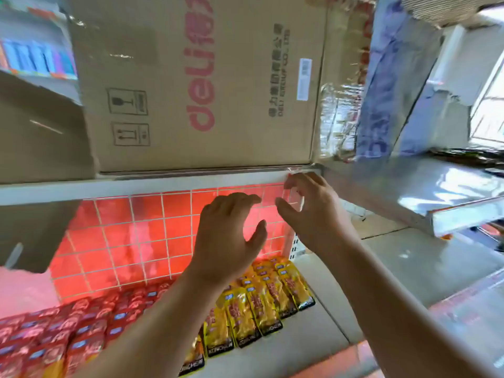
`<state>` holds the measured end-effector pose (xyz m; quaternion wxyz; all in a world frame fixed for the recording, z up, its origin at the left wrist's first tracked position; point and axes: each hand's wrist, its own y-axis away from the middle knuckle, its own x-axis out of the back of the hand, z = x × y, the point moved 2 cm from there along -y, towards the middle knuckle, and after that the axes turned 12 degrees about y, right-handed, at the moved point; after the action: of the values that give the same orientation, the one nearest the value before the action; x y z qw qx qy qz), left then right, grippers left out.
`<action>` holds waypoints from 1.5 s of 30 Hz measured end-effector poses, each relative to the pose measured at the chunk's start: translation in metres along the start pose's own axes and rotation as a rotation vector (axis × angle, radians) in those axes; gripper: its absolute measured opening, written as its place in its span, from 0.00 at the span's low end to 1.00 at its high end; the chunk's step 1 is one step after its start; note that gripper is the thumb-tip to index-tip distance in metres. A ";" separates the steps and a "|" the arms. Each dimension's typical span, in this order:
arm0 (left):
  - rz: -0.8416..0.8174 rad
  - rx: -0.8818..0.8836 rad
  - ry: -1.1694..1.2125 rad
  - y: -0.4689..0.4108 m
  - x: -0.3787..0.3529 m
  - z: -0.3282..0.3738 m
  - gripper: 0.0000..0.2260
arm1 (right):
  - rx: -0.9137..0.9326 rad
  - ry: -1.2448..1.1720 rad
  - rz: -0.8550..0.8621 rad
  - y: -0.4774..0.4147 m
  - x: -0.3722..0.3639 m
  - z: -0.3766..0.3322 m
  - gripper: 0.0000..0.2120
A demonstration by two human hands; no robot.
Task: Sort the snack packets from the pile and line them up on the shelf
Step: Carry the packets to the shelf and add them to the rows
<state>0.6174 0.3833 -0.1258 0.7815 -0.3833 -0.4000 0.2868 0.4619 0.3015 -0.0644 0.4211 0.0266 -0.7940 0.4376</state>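
Hovering left hand (226, 236), right hand (313, 211), above yellow packets (261, 298).

Bright daylight comes from the window (489, 105) on my right. The red tiles (122, 236) shine with glare. The edges look bent and blurry.

Both bare forearms reach up and forward side by side, the backs of the hands facing the camera. The left hand (229, 236) holds nothing, its fingers bent loosely forward and its thumb spread apart. The right hand (313, 211), slightly higher, arches its fingers above its thumb; whether it pinches anything is unclear.
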 end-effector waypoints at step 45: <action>-0.755 -0.012 0.101 -0.305 -0.467 0.345 0.07 | -0.389 0.461 -0.081 -0.028 0.378 0.545 0.06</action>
<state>0.1280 -0.0069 0.0710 0.8486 -0.2271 -0.4759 -0.0430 -0.1218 0.0164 0.0733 0.6046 -0.1229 -0.7447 0.2546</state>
